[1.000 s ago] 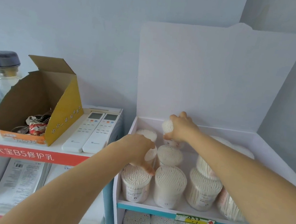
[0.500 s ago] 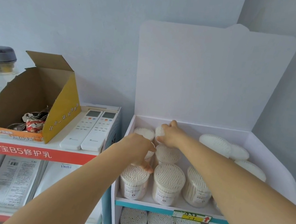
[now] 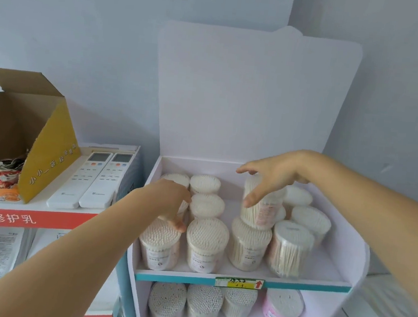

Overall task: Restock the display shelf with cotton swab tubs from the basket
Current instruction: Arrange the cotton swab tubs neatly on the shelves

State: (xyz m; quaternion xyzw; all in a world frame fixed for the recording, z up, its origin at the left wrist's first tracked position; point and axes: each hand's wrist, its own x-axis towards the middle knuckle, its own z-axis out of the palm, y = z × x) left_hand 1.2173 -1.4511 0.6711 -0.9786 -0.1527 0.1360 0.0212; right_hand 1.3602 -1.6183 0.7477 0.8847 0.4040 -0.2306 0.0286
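Item: stacked tub (image 3: 262, 207), display shelf (image 3: 241, 280) top tier, perched on front-row tub (image 3: 249, 245); long axis upright, slight lean.
Lies at 6 o'clock, just under right hand (image 3: 271, 181); grip spread, thumb touching tub side.
Left hand (image 3: 170, 200) farther, at 9 o'clock; fingers curled over left-column tub (image 3: 184, 208).

Open cardboard box (image 3: 48, 157) holding what may be keys (image 3: 11, 163), two white remotes (image 3: 83, 178) just beside it

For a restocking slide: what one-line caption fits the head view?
Right hand spread over a stacked cotton swab tub on the display shelf, left hand on left-column tubs.
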